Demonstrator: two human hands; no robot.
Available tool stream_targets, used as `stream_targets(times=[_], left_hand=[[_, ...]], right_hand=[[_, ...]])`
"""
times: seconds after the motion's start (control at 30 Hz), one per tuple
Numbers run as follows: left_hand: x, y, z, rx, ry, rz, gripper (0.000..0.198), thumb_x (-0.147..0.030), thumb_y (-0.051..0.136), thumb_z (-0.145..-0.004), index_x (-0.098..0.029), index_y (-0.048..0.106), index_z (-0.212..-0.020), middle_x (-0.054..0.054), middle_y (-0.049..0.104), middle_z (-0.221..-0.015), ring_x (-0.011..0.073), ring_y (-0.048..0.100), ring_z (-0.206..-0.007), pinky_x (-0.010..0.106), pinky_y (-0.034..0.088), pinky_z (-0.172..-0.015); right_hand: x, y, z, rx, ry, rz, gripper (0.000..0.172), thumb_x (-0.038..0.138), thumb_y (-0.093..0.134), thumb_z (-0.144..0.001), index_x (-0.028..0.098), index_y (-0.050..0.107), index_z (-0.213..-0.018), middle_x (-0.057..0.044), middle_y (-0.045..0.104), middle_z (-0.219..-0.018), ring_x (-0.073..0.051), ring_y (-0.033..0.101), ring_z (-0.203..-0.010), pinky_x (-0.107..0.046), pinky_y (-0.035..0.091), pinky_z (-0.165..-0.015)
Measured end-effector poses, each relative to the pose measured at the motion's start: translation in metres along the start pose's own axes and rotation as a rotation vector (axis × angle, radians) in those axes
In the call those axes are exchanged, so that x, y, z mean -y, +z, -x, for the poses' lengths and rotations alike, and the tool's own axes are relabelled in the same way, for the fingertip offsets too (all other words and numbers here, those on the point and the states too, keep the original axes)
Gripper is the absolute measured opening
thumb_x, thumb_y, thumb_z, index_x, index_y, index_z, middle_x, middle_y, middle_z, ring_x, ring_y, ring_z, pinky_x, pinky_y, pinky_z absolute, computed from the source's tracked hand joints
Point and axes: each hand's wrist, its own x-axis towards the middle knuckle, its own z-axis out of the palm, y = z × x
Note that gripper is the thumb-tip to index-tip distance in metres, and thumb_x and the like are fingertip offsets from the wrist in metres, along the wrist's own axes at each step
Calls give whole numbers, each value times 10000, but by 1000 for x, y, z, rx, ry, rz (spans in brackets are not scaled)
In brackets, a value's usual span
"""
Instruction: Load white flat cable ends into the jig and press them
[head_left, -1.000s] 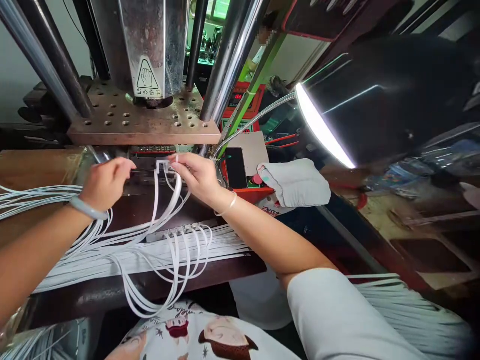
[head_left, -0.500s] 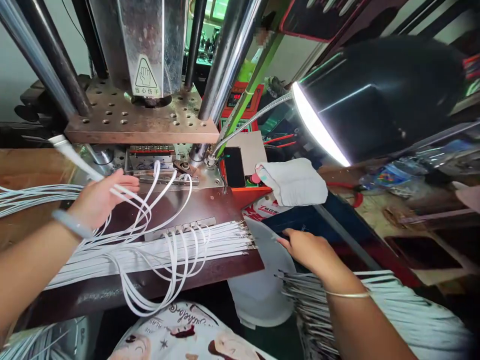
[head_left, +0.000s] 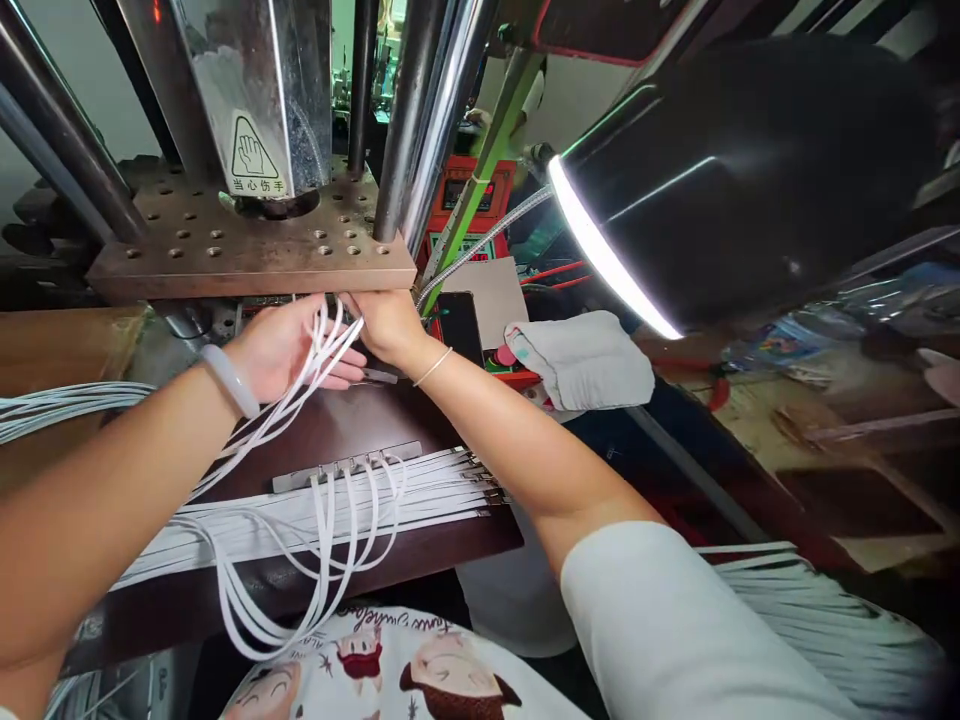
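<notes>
My left hand (head_left: 281, 350) is at the front of the press, palm turned up and fingers stretched out. A bunch of white cables (head_left: 289, 405) runs across its palm and fingers. My right hand (head_left: 386, 325) reaches in beside it, under the edge of the thick drilled press plate (head_left: 255, 283). Its fingers are bent against the upper ends of the cables and appear to grip them; the fingertips are partly hidden. In front of both hands, a metal bar (head_left: 345, 468) holds several looped white cables, lying on a flat row of more cables (head_left: 435, 485).
Steel columns (head_left: 412, 130) flank the press head, which bears a hand-warning label (head_left: 255, 155). To the right are a lit lamp (head_left: 611, 250), a folded white cloth (head_left: 581, 360), a phone (head_left: 459, 325) and an orange control box (head_left: 476, 185). More cables (head_left: 810, 600) lie at lower right.
My right hand has moved from the lower right up to the press, beside my left hand. The left hand has shifted right, and the spread cables are now gathered into one bunch.
</notes>
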Motion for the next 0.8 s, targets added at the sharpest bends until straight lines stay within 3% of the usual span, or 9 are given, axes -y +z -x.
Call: stream_targets(times=[0.13,0.2,0.3,0.37,0.43,0.5,0.57,0.73,0.8], left_hand=[[-15,-2,54,115,-19,155,373,-353,407,-1002,-120,669,-873,-31,390,-471,77,269,-316,179,262,-318],[-8,-27,77,-56,247,291,352,-241,340,-998,-148,612,-795,-76,209,-452,68,107,-338,172,152,-316],[25,-105,103,-564,633,462,350,-208,255,-1002,-176,480,-736,-72,231,-466,78,179,-381,165,283,-368],[54,-172,122,-805,494,386,379,-340,273,-1030,-156,532,-823,-27,465,-542,102,449,-490,223,493,-503],[79,-226,141,-621,17,104,632,-662,346,-986,-102,633,-926,77,663,-689,197,636,-674,333,586,-595],[94,-246,151,-507,-217,-173,788,-806,305,-896,-113,676,-836,125,694,-677,248,651,-629,354,553,-500],[100,-224,145,-421,-98,-569,759,-761,255,-913,-152,691,-785,92,683,-646,226,622,-558,332,525,-464],[109,-95,89,-143,554,-1435,256,-373,620,-879,-139,719,-911,111,704,-936,258,659,-925,345,550,-881],[113,-77,63,-31,645,-1635,121,-208,595,-891,-150,701,-898,128,692,-899,304,659,-924,427,535,-881]], right_hand=[[1,-27,8,67,47,26,267,249,506,-1022,88,650,-1178,-144,713,-1251,-226,600,-1192,-354,436,-1090],[-1,-36,37,120,58,13,198,195,573,-961,74,688,-1068,-177,733,-1133,-262,648,-1076,-382,481,-1004],[-10,-41,99,355,2,-156,148,106,565,-900,127,711,-913,-95,729,-899,-207,675,-820,-318,524,-798],[-18,-38,136,501,-69,-258,147,147,620,-888,146,718,-997,-66,709,-902,-170,646,-716,-283,515,-695],[-19,-31,159,541,-92,-241,177,208,660,-898,140,715,-1052,-76,694,-923,-166,627,-686,-284,507,-655],[-13,-22,165,519,-79,-149,151,241,651,-927,128,716,-1002,-95,677,-908,-192,639,-726,-306,514,-680],[-3,-10,158,474,-64,-61,146,250,630,-953,128,708,-940,-108,663,-903,-220,653,-795,-326,524,-735],[12,12,135,421,-125,51,122,181,576,-984,123,672,-1034,-118,646,-1010,-211,638,-884,-318,523,-808],[11,14,126,417,-198,104,164,165,517,-1007,119,667,-1052,-131,653,-1013,-226,631,-912,-340,522,-842]])
